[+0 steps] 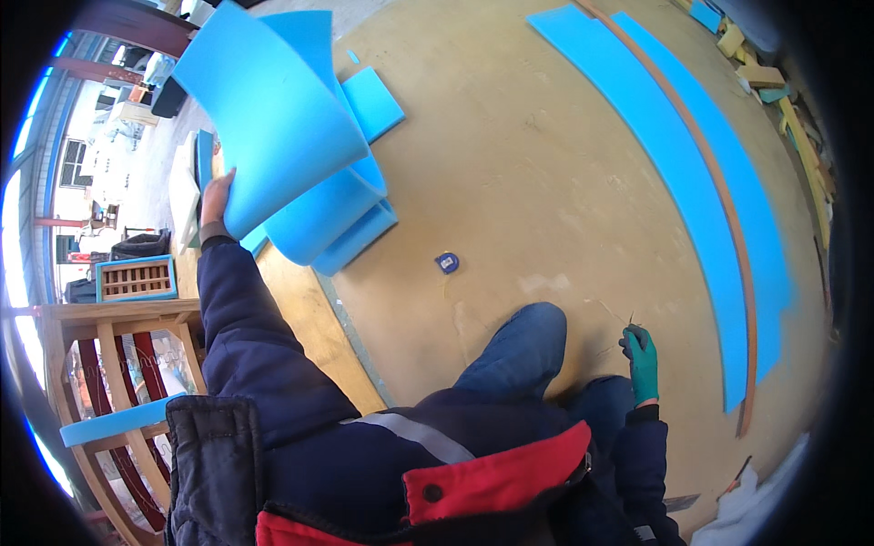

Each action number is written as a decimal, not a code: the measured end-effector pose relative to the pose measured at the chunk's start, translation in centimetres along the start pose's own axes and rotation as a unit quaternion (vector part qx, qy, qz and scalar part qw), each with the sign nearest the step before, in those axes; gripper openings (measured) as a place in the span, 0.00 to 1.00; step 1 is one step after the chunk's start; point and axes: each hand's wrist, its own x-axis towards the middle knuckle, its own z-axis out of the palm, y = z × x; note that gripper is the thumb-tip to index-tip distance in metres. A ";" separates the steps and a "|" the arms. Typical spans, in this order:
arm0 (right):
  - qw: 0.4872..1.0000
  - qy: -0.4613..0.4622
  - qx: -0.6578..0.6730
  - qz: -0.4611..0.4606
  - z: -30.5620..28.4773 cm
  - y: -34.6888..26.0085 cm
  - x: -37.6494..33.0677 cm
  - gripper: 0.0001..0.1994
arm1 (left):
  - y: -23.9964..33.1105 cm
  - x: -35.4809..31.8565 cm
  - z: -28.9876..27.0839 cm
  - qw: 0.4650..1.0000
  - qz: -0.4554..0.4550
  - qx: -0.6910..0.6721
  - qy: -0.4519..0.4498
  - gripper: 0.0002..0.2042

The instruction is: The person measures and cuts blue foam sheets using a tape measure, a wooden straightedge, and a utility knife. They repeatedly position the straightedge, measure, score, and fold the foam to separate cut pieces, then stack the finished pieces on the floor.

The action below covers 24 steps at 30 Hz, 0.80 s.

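A large sheet of blue foam [282,118] curls over other folded foam at the upper left. My bare left hand [217,196] grips its left edge, fingers partly hidden behind the foam. Off to the right, my right hand [641,357], in a green glove with dark fingertips, is closed in a pinch. Something thin and pointed sticks up from those fingers, too small to name. Between the hands, nearer the foam, a small blue tape measure [446,262] lies on the tan surface [510,173].
Two long blue foam strips [655,173] lie at the right, with a narrow brown wooden strip [706,150] along them. A flat blue foam piece [373,103] sits behind the curled sheet. Wooden furniture framing [123,314] stands at the lower left. Foam scraps [760,76] line the far right.
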 end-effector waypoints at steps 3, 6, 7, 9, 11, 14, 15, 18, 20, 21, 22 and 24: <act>1.000 0.015 -0.016 0.016 -1.2 0.7 -1.3 0.19 | -4.1 -2.8 6.7 0.993 -0.083 0.071 -0.043 0.30; 0.999 0.018 -0.032 0.035 -1.7 1.3 -2.3 0.20 | -2.0 -7.4 7.8 0.933 -0.316 -0.175 0.007 0.26; 0.998 0.026 -0.040 0.051 -1.6 1.4 -2.4 0.20 | 0.0 -9.2 6.8 0.975 -0.171 0.025 0.136 0.29; 0.998 0.017 -0.035 0.047 -1.0 1.3 -2.3 0.20 | 5.8 -12.7 3.9 0.951 -0.004 -0.089 0.297 0.21; 0.998 0.008 -0.035 0.058 0.3 0.8 -1.6 0.19 | 12.4 -18.2 3.1 0.921 0.074 -0.096 0.370 0.09; 0.997 -0.014 -0.033 0.068 3.1 -0.4 0.0 0.19 | 22.4 -28.5 11.9 0.952 0.184 -0.220 0.109 0.08; 0.997 -0.025 -0.031 0.062 4.0 -0.9 0.6 0.19 | 25.2 -30.3 16.2 0.941 0.236 -0.243 0.025 0.09; 0.997 -0.065 -0.039 0.034 6.0 -1.8 2.1 0.20 | 28.2 -33.4 27.6 0.965 0.115 -0.195 -0.129 0.27; 0.997 -0.082 -0.013 0.008 6.4 -2.0 2.7 0.20 | 28.3 -33.1 33.9 0.979 0.055 -0.142 -0.133 0.34; 0.998 -0.060 -0.014 0.030 6.4 -1.9 2.8 0.20 | 28.4 -32.6 36.5 0.980 0.030 -0.124 -0.153 0.35; 0.998 -0.051 0.006 0.031 6.2 -1.8 3.0 0.19 | 28.8 -32.1 38.6 0.977 -0.011 -0.105 -0.185 0.35; 0.998 -0.030 0.014 0.045 5.7 -1.5 3.4 0.18 | 29.6 -30.3 41.2 0.972 -0.046 -0.086 -0.213 0.29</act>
